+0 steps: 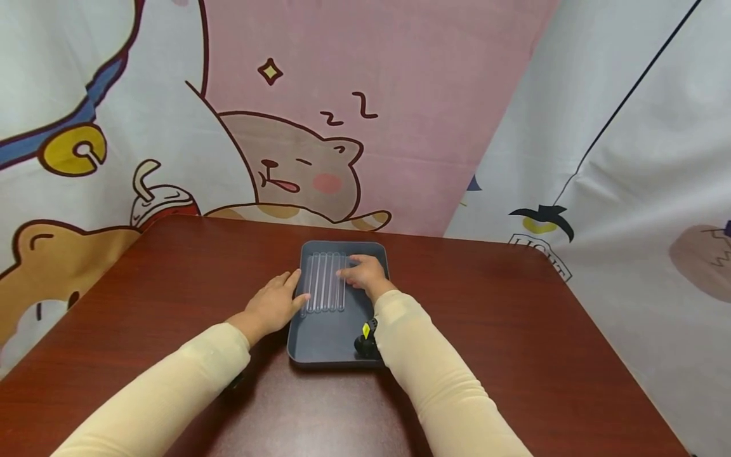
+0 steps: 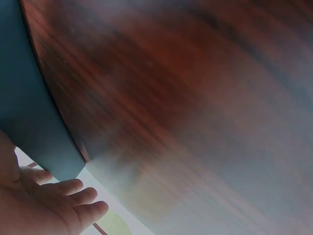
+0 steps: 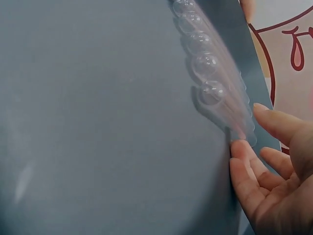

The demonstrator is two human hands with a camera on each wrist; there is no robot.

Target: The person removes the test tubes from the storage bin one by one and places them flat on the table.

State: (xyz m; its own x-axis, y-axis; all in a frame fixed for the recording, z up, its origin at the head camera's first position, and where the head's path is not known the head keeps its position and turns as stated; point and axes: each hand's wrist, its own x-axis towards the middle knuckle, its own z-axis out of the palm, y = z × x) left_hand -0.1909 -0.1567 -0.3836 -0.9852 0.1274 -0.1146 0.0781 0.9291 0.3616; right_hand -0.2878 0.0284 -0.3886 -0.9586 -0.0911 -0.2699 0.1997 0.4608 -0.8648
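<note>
Several clear test tubes (image 1: 325, 282) lie side by side in a grey tray (image 1: 328, 343), their rounded ends toward the person. My left hand (image 1: 274, 301) is at the tray's left rim, fingers spread, with the thumb reaching over the rim to the leftmost tube. In the left wrist view its fingers (image 2: 71, 188) appear beside the tray's outer wall. Over the right side of the tray is my right hand (image 1: 367, 276), its fingertips against the rightmost tube. The right wrist view shows the tubes (image 3: 210, 63) in a row and the right thumb (image 3: 276, 122) apart from the fingers.
A black wrist device with a yellow mark (image 1: 366, 336) is by the right sleeve, over the tray's near right corner. The tray stands on a reddish-brown wooden table (image 1: 485, 330). Behind it hangs a cartoon-printed cloth (image 1: 411, 114).
</note>
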